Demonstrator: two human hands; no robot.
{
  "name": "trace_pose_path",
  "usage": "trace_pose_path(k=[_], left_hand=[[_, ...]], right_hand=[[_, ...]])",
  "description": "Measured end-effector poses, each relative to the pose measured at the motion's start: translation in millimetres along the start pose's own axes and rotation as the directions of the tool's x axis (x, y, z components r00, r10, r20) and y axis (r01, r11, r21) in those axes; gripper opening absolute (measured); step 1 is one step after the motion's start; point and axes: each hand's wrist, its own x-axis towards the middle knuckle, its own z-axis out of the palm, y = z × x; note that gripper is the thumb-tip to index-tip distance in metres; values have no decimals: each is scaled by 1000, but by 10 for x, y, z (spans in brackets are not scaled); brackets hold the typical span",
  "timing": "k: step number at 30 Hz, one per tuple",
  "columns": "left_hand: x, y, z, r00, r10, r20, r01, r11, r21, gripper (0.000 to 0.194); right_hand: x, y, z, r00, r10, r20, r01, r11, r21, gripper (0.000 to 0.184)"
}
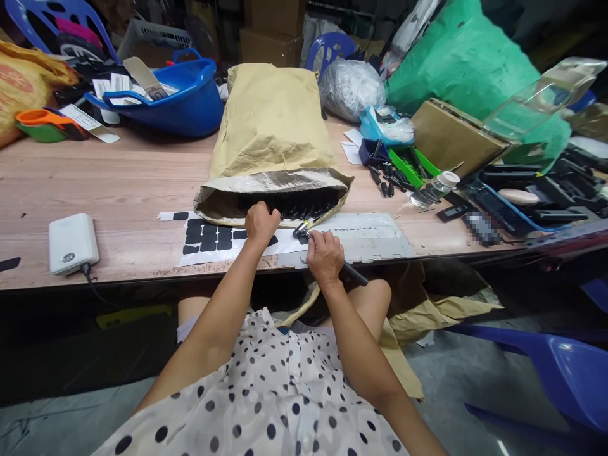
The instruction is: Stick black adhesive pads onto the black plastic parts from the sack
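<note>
Right hand [326,258] gripping a hammer [354,273] at the table's [137,168] front edge.
Tabletop stretches left to a white box [71,244]; the hammer's head juts past the grip, near the open bag [275,123]; the left hand [262,223] is at its mouth, its hold I can't tell.

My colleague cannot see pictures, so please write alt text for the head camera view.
A person's left hand is at the mouth of a tan sack holding black items; the right hand grips a hammer-like tool. A white sheet with black patches lies before the sack on a table.
</note>
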Motion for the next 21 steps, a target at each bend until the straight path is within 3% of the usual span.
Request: trace_pose_path(k=[3, 7, 11, 15, 17, 21], left_hand=[[146, 10, 33, 993, -105, 59, 102, 993, 61, 11], [89, -95, -30, 997, -65, 48, 60, 994, 91, 7], [-135, -310, -111, 987, 162, 8, -162, 987, 22, 8], [-373, -521, -10, 866, 484, 126, -479, 875, -70, 8], [-430, -586, 79, 824, 548, 145, -542, 836, -85, 7], [-425, -635, 172, 820, 554, 140, -543, 832, -114, 9]], right_hand=[[1, -3, 4, 1000, -1, 6, 1, 1000, -13, 22], [-2, -10, 7, 1000, 6, 11, -6, 1000, -14, 22], [-1, -23, 1, 1000, 15, 17, -15, 1000, -4, 22], [25, -6, -22, 999, 29, 31, -30, 999, 24, 23], [44, 24, -42, 998, 28, 47, -31, 998, 62, 23], [43, 89, -104, 998, 41, 40, -48, 978, 203, 26]])
